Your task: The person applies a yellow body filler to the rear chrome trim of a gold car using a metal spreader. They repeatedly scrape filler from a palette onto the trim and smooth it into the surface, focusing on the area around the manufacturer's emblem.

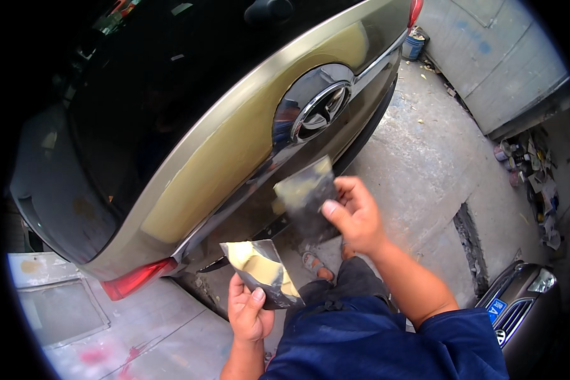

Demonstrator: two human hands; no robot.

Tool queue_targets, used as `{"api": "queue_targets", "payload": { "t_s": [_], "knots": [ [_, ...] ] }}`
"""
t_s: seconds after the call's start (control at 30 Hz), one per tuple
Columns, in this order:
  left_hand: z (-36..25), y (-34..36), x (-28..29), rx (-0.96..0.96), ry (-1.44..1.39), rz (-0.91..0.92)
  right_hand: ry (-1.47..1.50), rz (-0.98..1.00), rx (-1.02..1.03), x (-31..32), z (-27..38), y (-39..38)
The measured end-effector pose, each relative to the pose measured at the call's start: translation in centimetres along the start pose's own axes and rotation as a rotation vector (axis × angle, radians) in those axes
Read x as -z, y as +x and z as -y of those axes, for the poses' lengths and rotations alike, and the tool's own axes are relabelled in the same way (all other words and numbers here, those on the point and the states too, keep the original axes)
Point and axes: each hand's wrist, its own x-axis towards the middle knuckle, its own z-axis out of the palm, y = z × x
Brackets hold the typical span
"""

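Where left hand (250,311) grips flat plate (273,295), creamy paste (261,267) clings.

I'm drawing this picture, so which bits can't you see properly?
All in the head view:
Left hand: some fingertips are hidden behind the paste-covered plate.
Right hand: some fingertips are hidden behind the smeared plate, which is itself blurred.
Big car: its roof is cut off by the picture's edge.
Other car: its far side is cut off by the dark round rim.
Clutter: too small to name everything.
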Motion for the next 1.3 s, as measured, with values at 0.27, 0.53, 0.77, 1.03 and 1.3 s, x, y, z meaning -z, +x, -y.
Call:
{"api": "queue_targets", "payload": {
  "t_s": [0.27,0.53,0.77,1.03,1.3],
  "knots": [
    [0.6,0.5,-0.2,0.188,0.052,0.124,-0.037,0.095,-0.129,-3.6,0.0,-1.5],
    [0.4,-0.7,1.6,0.167,0.051,0.188,-0.734,-0.305,0.386,-2.9,-1.1,8.4],
    [0.1,-1.7,2.5,0.181,0.037,0.066,-0.887,-0.434,0.464,-4.1,-2.6,9.3],
    [0.2,-2.0,2.9,0.190,0.036,0.055,-0.915,-0.477,0.485,-4.3,-3.4,9.7],
    [0.1,-1.7,3.4,0.184,0.015,0.115,-0.910,-0.416,0.544,-3.6,-3.7,9.6]
  ]
}}
